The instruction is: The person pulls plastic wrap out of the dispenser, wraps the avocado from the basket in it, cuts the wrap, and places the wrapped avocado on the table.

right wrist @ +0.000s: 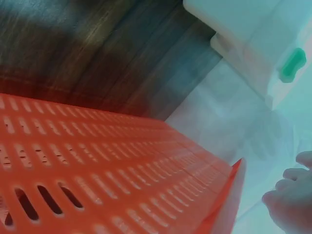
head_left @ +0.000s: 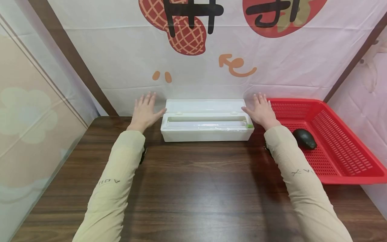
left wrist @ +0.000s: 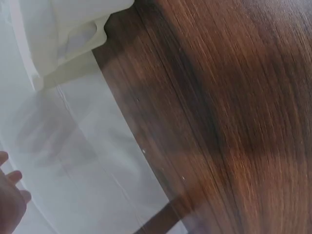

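Note:
A white cling film dispenser (head_left: 208,135) sits at the table's back edge with its lid (head_left: 205,105) tipped back. Inside it lies a pale roll (head_left: 207,124), and a green slider (head_left: 250,126) is at the right end of the front rim. My left hand (head_left: 144,112) is at the left end, fingers spread and thumb by the lid's edge. On the opposite side, my right hand (head_left: 262,111) has its fingers extended and its thumb near the lid's right edge. Whether either thumb touches the lid, I cannot tell. The left wrist view catches only a few fingertips (left wrist: 14,176).
To the right stands a red perforated basket (head_left: 347,141) holding a dark oval fruit, apparently an avocado (head_left: 304,139). Its left wall runs close beside my right wrist. A printed white cloth (head_left: 121,60) hangs behind the brown wooden table (head_left: 193,188).

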A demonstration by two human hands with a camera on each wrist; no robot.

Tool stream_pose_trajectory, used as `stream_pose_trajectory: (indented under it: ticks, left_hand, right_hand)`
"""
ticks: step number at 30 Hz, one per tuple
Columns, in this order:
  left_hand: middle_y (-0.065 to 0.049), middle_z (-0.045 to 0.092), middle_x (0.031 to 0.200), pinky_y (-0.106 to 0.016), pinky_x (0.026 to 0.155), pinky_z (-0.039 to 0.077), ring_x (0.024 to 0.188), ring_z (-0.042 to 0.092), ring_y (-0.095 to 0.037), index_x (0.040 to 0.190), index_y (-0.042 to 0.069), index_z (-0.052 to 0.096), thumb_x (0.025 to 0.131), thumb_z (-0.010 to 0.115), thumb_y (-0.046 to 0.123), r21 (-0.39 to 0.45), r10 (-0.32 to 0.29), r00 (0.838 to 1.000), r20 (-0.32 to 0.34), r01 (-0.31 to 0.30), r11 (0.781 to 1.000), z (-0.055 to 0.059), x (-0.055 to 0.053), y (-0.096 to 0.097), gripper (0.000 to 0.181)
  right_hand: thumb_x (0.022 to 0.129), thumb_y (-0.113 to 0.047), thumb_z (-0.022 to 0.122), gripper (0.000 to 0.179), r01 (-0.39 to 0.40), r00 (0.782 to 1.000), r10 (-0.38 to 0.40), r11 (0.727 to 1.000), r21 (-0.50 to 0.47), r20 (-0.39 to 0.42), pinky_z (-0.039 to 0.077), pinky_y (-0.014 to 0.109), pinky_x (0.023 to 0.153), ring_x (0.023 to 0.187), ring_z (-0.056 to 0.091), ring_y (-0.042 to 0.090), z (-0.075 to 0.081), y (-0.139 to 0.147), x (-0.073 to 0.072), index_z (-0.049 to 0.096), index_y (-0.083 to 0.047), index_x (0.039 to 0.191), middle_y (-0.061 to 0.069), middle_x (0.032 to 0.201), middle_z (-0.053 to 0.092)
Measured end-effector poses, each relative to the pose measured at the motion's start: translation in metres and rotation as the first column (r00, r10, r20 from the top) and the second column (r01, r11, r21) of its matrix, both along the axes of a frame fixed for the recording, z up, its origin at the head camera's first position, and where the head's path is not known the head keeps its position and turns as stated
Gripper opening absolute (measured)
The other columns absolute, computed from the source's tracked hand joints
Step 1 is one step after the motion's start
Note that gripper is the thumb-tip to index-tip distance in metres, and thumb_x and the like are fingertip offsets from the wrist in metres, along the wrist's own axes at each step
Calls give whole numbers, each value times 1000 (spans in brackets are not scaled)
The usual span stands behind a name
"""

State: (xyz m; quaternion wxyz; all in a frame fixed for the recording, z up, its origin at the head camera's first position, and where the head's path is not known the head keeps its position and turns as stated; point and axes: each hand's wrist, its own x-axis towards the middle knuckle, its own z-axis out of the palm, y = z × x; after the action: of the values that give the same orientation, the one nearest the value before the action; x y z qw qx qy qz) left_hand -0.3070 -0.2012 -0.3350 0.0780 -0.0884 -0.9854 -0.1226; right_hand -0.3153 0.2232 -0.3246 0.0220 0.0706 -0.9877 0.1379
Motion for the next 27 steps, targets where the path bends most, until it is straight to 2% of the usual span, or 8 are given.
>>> stream_pose_trajectory:
  ticks: [6,10,19,27]
  left_hand:
    - [-19,15,149,-46,111,6,136,11,-36,145,3,16,91,42,49,20,-88,996,-25,88,996,1,2,9,75]
    - [-19,20,148,-44,111,9,136,14,-35,144,2,19,92,43,46,28,-132,991,-28,133,991,3,5,14,72]
    - [-21,34,139,-44,108,20,131,25,-33,138,-2,30,92,46,42,8,-196,980,-45,196,981,6,10,25,66]
    - [-20,40,136,-45,106,26,129,30,-33,134,0,39,92,48,37,13,-223,975,-10,224,975,10,16,32,57]
  right_hand:
    - [91,-46,45,80,-23,1000,23,999,-32,-4,12,49,110,136,7,38,4,-5,-1,17,11,140,27,147,12]
    - [90,-41,49,74,-39,999,38,998,-52,-7,20,49,107,133,20,39,8,-10,1,25,11,137,28,143,23]
    - [88,-33,55,63,-82,996,82,996,-27,-33,32,50,101,120,38,39,14,-21,7,37,11,130,28,131,38]
    - [88,-31,55,56,-125,992,125,992,13,-22,36,48,97,117,41,37,17,-29,11,44,9,126,26,126,44]
